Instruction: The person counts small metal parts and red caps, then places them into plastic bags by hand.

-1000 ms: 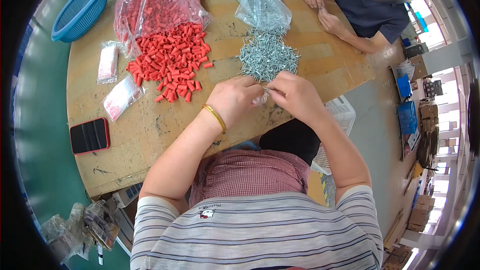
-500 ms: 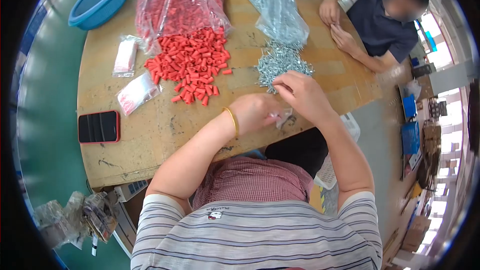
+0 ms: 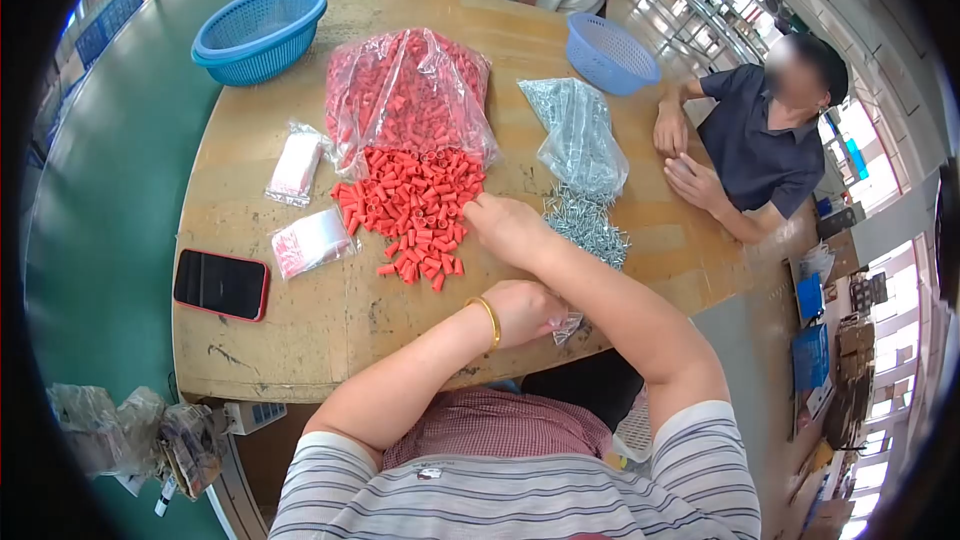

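Observation:
My left hand (image 3: 525, 312), with a gold bracelet on its wrist, is closed on a small clear plastic bag (image 3: 568, 328) near the table's front edge. Part of the bag is hidden by the fingers. My right hand (image 3: 508, 230) reaches across above it, with its fingertips at the right edge of a heap of red tapered plastic caps (image 3: 415, 202). Its fingers are drawn together, and anything between them is too small to make out. Under and beyond the right forearm lies a pile of silvery screws (image 3: 590, 225).
Behind the heaps lie a large bag of red caps (image 3: 405, 90) and a bag of screws (image 3: 580, 140). Small plastic bags (image 3: 312, 242) and a phone (image 3: 221, 284) are at left. Blue baskets (image 3: 260, 35) stand at the back. A co-worker (image 3: 765, 140) sits at right.
My right hand has moved left from the screw pile to the red caps. My left hand still holds the small bag. The camera view has tilted up, showing more of the room behind.

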`<state>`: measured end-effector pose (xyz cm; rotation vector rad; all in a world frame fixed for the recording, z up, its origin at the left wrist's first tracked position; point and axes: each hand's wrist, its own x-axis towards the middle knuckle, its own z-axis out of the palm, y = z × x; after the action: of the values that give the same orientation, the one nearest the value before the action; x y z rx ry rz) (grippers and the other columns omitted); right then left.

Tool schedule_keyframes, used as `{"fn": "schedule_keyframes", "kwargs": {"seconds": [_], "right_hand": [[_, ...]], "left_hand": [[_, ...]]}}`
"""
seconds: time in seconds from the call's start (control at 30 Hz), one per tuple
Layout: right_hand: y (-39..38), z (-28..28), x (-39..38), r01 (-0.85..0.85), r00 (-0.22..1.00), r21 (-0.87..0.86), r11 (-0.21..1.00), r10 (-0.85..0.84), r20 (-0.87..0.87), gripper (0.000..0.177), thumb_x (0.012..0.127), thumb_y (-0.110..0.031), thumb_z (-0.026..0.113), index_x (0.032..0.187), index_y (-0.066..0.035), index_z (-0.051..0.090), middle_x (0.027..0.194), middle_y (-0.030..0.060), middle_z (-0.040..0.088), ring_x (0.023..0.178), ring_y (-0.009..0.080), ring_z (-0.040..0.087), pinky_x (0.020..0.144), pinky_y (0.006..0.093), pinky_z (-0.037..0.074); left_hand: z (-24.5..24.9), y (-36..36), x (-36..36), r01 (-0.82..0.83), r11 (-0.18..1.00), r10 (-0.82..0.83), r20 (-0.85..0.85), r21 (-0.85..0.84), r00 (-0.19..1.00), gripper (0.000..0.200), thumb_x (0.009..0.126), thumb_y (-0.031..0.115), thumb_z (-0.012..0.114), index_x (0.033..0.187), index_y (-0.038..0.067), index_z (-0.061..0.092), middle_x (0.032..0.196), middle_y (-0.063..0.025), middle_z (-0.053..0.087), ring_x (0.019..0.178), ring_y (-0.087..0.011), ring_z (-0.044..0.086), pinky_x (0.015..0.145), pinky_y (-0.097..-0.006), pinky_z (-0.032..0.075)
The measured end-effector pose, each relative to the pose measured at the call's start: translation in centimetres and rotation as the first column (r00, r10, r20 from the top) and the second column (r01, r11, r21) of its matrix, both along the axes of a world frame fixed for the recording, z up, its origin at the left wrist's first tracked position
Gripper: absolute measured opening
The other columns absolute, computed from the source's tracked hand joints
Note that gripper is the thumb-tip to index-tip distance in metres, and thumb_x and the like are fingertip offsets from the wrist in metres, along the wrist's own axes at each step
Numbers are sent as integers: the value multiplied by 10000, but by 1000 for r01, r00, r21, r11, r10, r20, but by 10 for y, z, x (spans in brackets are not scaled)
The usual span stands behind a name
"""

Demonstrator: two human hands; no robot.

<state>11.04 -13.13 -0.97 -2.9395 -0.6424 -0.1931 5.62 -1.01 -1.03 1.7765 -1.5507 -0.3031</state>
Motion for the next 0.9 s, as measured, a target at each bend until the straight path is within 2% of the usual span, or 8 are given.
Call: {"fn": "schedule_keyframes", "kwargs": {"seconds": [0.07, 0.23, 0.37, 0.47, 0.57, 0.6, 0.8, 0.9], "right_hand": [[6, 3, -2, 53, 999, -95, 994, -53, 4, 146, 796, -74, 609, 932, -40, 570, 871, 177, 591, 797, 381, 637, 673, 447, 534], [-2, 14, -14, 130, 991, -63, 990, -131, -15, 158, 788, -95, 621, 928, -32, 580, 908, 175, 617, 809, 343, 657, 691, 433, 535], [-27, 51, -39, 311, 946, 235, 921, -277, -167, 164, 819, -71, 621, 969, -29, 572, 897, 115, 644, 769, 219, 661, 676, 357, 525], [-49, 57, -80, 443, 896, 735, 513, -272, -350, 151, 863, -29, 631, 993, -38, 555, 853, 28, 621, 736, 89, 596, 648, 257, 486], [-53, 55, -118, 405, 906, 875, 265, -242, -346, 172, 877, -8, 662, 994, -49, 542, 844, -38, 566, 727, 9, 513, 632, 185, 436], [-51, 52, -127, 398, 905, 884, 245, -263, -334, 154, 885, 1, 652, 985, -52, 548, 850, -36, 566, 703, 9, 504, 609, 171, 415], [-46, 28, -151, 379, 898, 866, 327, -354, -260, 154, 874, -17, 669, 981, -68, 571, 849, -42, 581, 671, 12, 490, 583, 175, 398], [-45, 36, -161, 381, 908, 726, 573, -381, -176, 150, 854, -35, 685, 970, -74, 598, 896, -16, 607, 704, 57, 534, 602, 211, 428]], "left_hand": [[4, 2, -2, -12, 999, 11, 8, 36, 1000, 110, 858, 217, 630, 894, 133, 690, 860, -100, 677, 805, -297, 661, 712, -422, 533], [1, 2, -2, -45, 998, 46, 6, -49, 999, 138, 854, 219, 638, 950, 140, 696, 901, -97, 675, 819, -299, 662, 726, -423, 538], [-2, 2, 5, -101, 993, 103, 24, -66, 994, 155, 845, 205, 650, 972, 130, 696, 911, -90, 658, 845, -295, 657, 736, -413, 538], [5, 7, 10, -172, 981, 175, 24, -94, 984, 144, 829, 166, 658, 961, 119, 695, 901, -81, 646, 857, -288, 647, 738, -404, 533], [9, 8, 18, -148, 981, 150, 7, -123, 989, 141, 810, 116, 663, 947, 113, 693, 892, -74, 638, 855, -283, 637, 729, -402, 528], [12, 8, 16, -154, 980, 154, -6, -127, 988, 141, 803, 101, 665, 941, 111, 691, 888, -71, 637, 851, -283, 635, 723, -402, 526], [15, 7, 10, -110, 983, 110, -9, -149, 994, 142, 792, 76, 668, 928, 113, 684, 886, -61, 633, 858, -274, 636, 722, -392, 525], [15, 7, 9, -127, 976, 130, 7, -177, 991, 146, 790, 77, 670, 930, 118, 683, 898, -56, 633, 864, -273, 639, 719, -390, 527]]}}
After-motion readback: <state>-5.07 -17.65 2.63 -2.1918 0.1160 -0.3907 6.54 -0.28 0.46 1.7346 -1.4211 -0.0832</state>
